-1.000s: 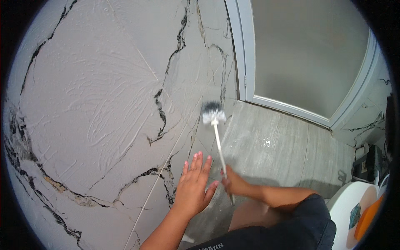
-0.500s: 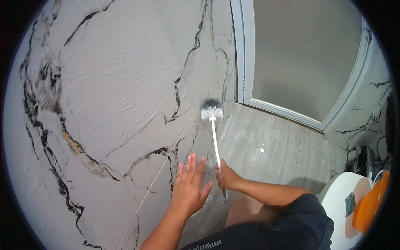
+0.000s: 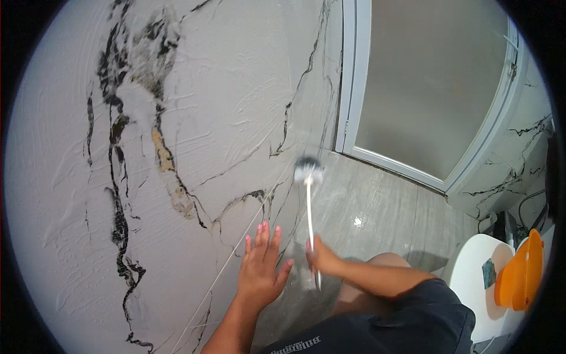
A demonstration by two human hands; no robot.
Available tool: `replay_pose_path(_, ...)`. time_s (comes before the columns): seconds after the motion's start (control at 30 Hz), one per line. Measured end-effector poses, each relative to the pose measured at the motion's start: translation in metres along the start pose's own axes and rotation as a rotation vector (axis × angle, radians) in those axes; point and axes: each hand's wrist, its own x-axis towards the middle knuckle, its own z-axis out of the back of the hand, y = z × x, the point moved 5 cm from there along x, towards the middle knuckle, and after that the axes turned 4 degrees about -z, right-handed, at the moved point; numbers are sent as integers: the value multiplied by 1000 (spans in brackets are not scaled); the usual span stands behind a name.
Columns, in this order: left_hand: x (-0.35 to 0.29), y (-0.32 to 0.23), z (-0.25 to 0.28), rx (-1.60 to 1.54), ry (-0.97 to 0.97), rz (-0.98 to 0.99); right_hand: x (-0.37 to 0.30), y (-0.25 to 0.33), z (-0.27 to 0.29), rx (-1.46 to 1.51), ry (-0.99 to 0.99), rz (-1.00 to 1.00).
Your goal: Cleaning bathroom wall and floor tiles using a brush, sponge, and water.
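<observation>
My right hand (image 3: 325, 257) is closed around the thin white handle of a long brush (image 3: 310, 206). The bristle head, white with dark grey, is at the foot of the white marble-patterned wall (image 3: 236, 135), near the corner by the door, and is blurred. Below my fist the handle's end sticks out. To its left, my left hand (image 3: 260, 270) is open and flat, fingers stretched up, against or just in front of the wall; contact cannot be made out. White streaks, like foam, cover much of the wall.
A frosted door (image 3: 433, 88) in a pale frame stands at the far right. Grey floor (image 3: 377, 206) looks wet. At right a white stool-like seat (image 3: 466, 268) bears an orange container (image 3: 520, 280) and a teal patch (image 3: 489, 273). Dark items and a hose lie behind it.
The whole view has shifted, so the wall's veins sit further right. The brush head is slightly lower and right, still in my right hand. My left hand stays open by the wall.
</observation>
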Motion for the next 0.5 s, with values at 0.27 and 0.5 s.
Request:
replay_pose_path(0.27, -19, 11, -9, -30, 22, -22, 121, 26, 113, 354, -291, -104)
replay_pose_path(0.5, -31, 25, -6, -61, -30, 6, -4, -21, -58, 103, -183, -1)
